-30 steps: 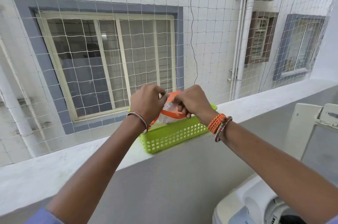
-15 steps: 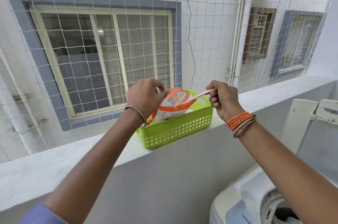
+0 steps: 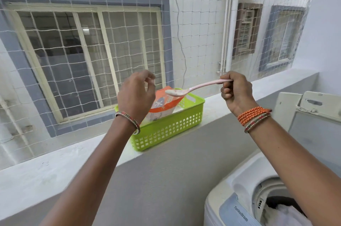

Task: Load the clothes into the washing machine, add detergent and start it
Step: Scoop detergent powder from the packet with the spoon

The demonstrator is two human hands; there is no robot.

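A powder-filled pink spoon (image 3: 195, 87) is pinched in the right hand (image 3: 237, 93) above the detergent bag (image 3: 164, 104), while the left hand's (image 3: 136, 95) grip is held loosely spread, empty.

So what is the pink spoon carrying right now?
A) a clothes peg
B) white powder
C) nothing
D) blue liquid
B: the pink spoon, held by the right hand above the green basket, has a heap of white powder in its bowl.
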